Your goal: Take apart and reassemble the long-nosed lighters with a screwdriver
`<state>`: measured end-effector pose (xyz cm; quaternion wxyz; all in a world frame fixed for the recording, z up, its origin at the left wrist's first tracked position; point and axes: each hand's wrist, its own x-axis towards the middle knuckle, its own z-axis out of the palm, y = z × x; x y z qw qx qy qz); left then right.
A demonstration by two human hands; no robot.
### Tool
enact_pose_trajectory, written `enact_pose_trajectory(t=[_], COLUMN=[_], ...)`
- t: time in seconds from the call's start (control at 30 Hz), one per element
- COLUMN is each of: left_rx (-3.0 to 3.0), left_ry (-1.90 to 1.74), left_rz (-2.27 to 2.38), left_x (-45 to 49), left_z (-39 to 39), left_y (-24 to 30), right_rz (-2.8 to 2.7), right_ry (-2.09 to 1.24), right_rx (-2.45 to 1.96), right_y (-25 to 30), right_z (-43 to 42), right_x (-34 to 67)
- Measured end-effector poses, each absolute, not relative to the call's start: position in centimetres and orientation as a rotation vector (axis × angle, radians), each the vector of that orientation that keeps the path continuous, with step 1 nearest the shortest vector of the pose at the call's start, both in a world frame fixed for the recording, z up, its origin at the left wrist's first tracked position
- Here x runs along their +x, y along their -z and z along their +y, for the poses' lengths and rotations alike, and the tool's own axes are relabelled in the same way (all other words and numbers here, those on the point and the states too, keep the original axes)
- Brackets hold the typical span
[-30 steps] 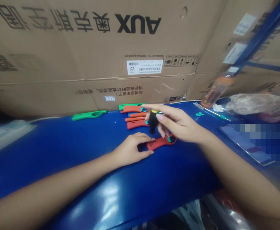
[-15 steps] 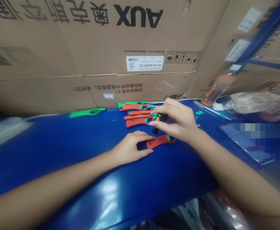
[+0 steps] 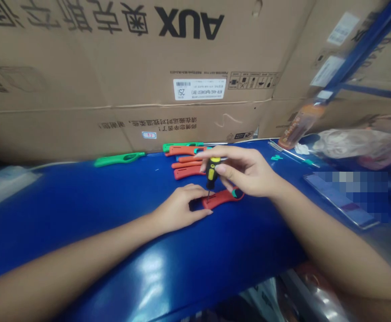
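A red lighter handle (image 3: pixel 220 199) lies flat on the blue table. My left hand (image 3: pixel 180 208) grips its left end between thumb and fingers. My right hand (image 3: pixel 249 170) holds a short black-and-yellow screwdriver (image 3: pixel 212 173) nearly upright, its tip against the left part of the red handle. Just behind, a group of similar lighters lies side by side: a red one (image 3: pixel 184 172), orange ones (image 3: pixel 186 150) and a green one (image 3: pixel 178 146) at the back. Another green lighter handle (image 3: pixel 119 159) rests apart to the left. My right fingers hide parts of the group.
A large cardboard box (image 3: pixel 131 58) walls off the back. On the right are an orange-capped bottle (image 3: pixel 300 126), a plastic bag (image 3: pixel 342 144), thin metal rods (image 3: pixel 291 153), green scraps (image 3: pixel 276 157) and a phone (image 3: pixel 339 201). A plastic packet (image 3: pixel 7 183) lies at the far left.
The screwdriver has swung from a slant to nearly upright, and my right hand has dropped slightly with its fingers repositioned on the grip. My left hand keeps its hold on the red handle.
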<state>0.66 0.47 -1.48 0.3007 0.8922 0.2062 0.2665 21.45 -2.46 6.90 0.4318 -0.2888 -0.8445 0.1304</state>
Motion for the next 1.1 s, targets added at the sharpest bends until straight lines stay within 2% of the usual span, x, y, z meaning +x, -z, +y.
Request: enact_pose_trajectory(t=[0.13,0.3,0.47,0.63,0.8,0.97,1.1], left_rx=[2.347,2.356,2.362,2.361,2.370,2.374,2.420], left_ry=[-0.718,-0.701,-0.699,-0.685,-0.678,-0.682,-0.669], left_rz=[0.533,0.545,0.553,0.564,0.574,0.573,0.547], left_x=[0.64,0.64,0.59,0.59,0.62,0.61,0.65], left_z=[0.51,0.50,0.48,0.42,0.37,0.28,0.05], left_y=[1.62,1.58,1.50,1.42,1.30,1.35,1.10], right_rz=[-2.062,-2.153,-2.120,-2.153,-2.076,-2.140,-2.061], right_ry=[-0.025,-0.482,-0.085,-0.402,-0.120,-0.450,-0.173], right_rx=[-0.745,-0.749,-0.757,-0.768,-0.732,-0.671,-0.667], right_y=[-6.94,-6.96,-7.06,-7.20,-7.26,-7.71,-7.23], right_z=[-2.26,-2.48,-2.66,-2.85,-2.69,-3.14,-3.23], right_x=[21.64,21.66,21.52,21.44,21.53,21.55,20.89])
